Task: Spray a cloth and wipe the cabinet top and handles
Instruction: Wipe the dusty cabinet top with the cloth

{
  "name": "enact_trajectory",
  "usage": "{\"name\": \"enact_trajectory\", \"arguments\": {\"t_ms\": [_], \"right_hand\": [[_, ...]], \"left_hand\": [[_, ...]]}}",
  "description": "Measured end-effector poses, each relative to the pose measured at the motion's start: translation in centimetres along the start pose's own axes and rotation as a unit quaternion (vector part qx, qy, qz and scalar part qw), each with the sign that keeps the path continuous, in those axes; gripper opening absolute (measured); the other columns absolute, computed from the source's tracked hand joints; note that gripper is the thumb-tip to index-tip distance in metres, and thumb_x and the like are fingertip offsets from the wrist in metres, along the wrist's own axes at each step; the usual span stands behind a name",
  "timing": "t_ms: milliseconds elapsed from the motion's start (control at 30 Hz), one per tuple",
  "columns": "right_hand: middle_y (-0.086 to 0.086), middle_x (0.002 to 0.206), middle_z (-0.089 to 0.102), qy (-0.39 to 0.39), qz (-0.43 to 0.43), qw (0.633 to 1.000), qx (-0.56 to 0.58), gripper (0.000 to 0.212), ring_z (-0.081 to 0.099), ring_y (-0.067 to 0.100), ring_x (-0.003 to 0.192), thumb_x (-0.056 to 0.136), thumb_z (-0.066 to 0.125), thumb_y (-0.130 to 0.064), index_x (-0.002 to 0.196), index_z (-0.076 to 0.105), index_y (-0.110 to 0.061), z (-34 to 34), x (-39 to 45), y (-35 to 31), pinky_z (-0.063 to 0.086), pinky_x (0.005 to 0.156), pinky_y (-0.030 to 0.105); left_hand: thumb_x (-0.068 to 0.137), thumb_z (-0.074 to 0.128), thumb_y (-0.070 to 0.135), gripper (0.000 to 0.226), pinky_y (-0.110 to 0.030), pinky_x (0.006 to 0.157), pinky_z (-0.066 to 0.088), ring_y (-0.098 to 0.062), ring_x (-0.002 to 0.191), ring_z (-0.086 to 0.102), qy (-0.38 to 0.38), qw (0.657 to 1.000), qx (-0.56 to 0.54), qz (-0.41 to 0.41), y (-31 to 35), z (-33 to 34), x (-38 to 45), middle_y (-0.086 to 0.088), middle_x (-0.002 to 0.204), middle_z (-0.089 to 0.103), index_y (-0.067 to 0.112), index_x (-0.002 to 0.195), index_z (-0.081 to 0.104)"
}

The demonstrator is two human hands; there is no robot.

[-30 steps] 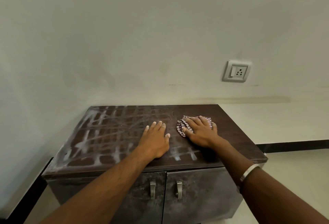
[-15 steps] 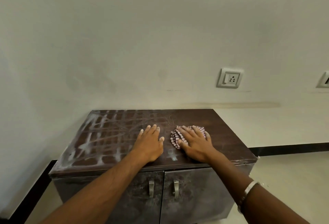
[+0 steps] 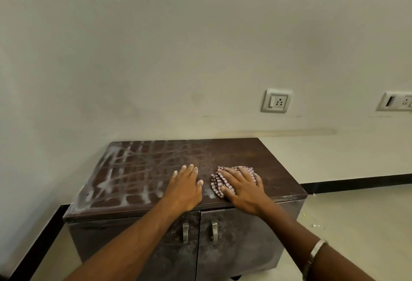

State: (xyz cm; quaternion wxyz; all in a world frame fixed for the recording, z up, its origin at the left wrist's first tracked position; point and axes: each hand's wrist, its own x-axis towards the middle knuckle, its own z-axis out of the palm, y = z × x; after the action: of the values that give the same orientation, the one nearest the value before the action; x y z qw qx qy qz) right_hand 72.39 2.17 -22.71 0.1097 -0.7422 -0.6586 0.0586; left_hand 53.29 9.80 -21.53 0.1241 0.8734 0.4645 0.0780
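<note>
A low dark cabinet stands against the wall; its brown top carries white dusty streaks over the left half, and the right half looks darker. My right hand presses flat on a crumpled striped cloth near the front edge, right of centre. My left hand lies flat on the top just left of the cloth, fingers spread, holding nothing. Two metal handles hang side by side on the front doors below my hands. No spray bottle is in view.
A pale wall rises behind the cabinet with a socket plate and a second plate at the right edge. Black skirting runs along the floor. Small crumbs lie on the light floor to the right.
My right hand has drawn the cloth toward the front edge of the top. My left hand has slid back with it. The view has shifted, showing more wall on the right.
</note>
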Motion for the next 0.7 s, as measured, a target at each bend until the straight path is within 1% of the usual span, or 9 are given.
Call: {"name": "enact_trajectory", "arguments": {"t_ms": [67,100,167,267,333,467,600,700], "right_hand": [[-0.022,0.159,0.012,0.014,-0.023,1.000,-0.008,0.052,-0.003,0.011,0.149,0.097,0.024,-0.059,0.147,0.010,-0.053,0.1,-1.5,1.0,-0.005,0.117,0.049],[-0.022,0.159,0.012,0.017,-0.020,1.000,-0.011,0.052,-0.002,0.010,0.148,0.097,0.023,-0.060,0.147,0.010,-0.053,0.0,-2.0,1.8,-0.005,0.118,0.048],[-0.022,0.159,0.013,0.018,0.010,1.000,-0.014,0.053,-0.001,0.009,0.148,0.096,0.022,-0.061,0.147,0.011,-0.053,-0.5,-2.6,3.9,-0.003,0.118,0.047],[-0.019,0.159,0.013,0.021,0.080,0.996,-0.018,0.055,0.002,0.011,0.148,0.094,0.021,-0.064,0.147,0.012,-0.051,-1.5,-2.9,6.7,0.001,0.118,0.049],[-0.018,0.160,0.012,0.024,0.115,0.993,-0.020,0.053,0.002,0.012,0.149,0.096,0.023,-0.061,0.147,0.013,-0.051,-1.8,-2.8,7.4,0.001,0.117,0.050],[-0.019,0.160,0.011,0.034,0.135,0.990,-0.009,0.052,0.000,0.015,0.149,0.098,0.026,-0.057,0.147,0.013,-0.051,-1.5,-2.2,5.3,-0.002,0.116,0.052],[-0.020,0.159,0.013,0.044,0.090,0.995,0.003,0.052,-0.001,0.015,0.149,0.097,0.026,-0.057,0.147,0.014,-0.051,-0.1,-1.4,1.4,-0.003,0.116,0.053],[-0.017,0.159,0.014,0.041,0.061,0.997,0.013,0.054,-0.001,0.017,0.149,0.096,0.026,-0.058,0.147,0.014,-0.050,1.0,-0.8,-1.6,-0.005,0.115,0.054]], "left_hand": [[0.104,0.024,0.036,0.057,-0.039,0.122,0.003,-0.020,0.150,0.002,0.001,1.000,0.002,0.005,0.2,0.2,-0.2,-0.002,0.163,0.006,0.012,0.154,0.013],[0.104,0.024,0.036,0.057,-0.039,0.122,0.003,-0.020,0.150,0.002,0.000,1.000,0.002,0.007,0.2,0.2,-0.3,-0.002,0.163,0.006,0.012,0.154,0.013],[0.104,0.023,0.036,0.057,-0.039,0.122,0.002,-0.020,0.150,0.001,-0.002,1.000,-0.003,0.008,0.2,0.2,-0.5,-0.002,0.163,0.006,0.012,0.154,0.013],[0.104,0.022,0.036,0.057,-0.039,0.123,0.001,-0.020,0.150,0.000,-0.004,1.000,-0.007,0.007,-0.2,0.3,-0.9,-0.002,0.163,0.005,0.012,0.154,0.012],[0.104,0.022,0.035,0.057,-0.039,0.123,0.001,-0.020,0.150,0.000,-0.003,1.000,-0.009,0.003,-0.4,0.2,-1.0,-0.002,0.163,0.005,0.012,0.154,0.012],[0.104,0.022,0.035,0.057,-0.039,0.122,0.000,-0.020,0.150,-0.001,-0.004,1.000,-0.013,-0.009,-0.8,0.1,-1.0,-0.002,0.163,0.004,0.012,0.154,0.011],[0.104,0.022,0.035,0.057,-0.039,0.123,0.001,-0.020,0.150,-0.001,-0.006,1.000,-0.005,-0.015,-1.3,0.0,-1.3,-0.003,0.163,0.003,0.011,0.154,0.010],[0.104,0.023,0.036,0.057,-0.039,0.122,0.002,-0.020,0.150,0.000,0.001,1.000,0.002,-0.028,-1.8,0.0,-1.4,-0.003,0.163,0.005,0.012,0.154,0.012]]}}
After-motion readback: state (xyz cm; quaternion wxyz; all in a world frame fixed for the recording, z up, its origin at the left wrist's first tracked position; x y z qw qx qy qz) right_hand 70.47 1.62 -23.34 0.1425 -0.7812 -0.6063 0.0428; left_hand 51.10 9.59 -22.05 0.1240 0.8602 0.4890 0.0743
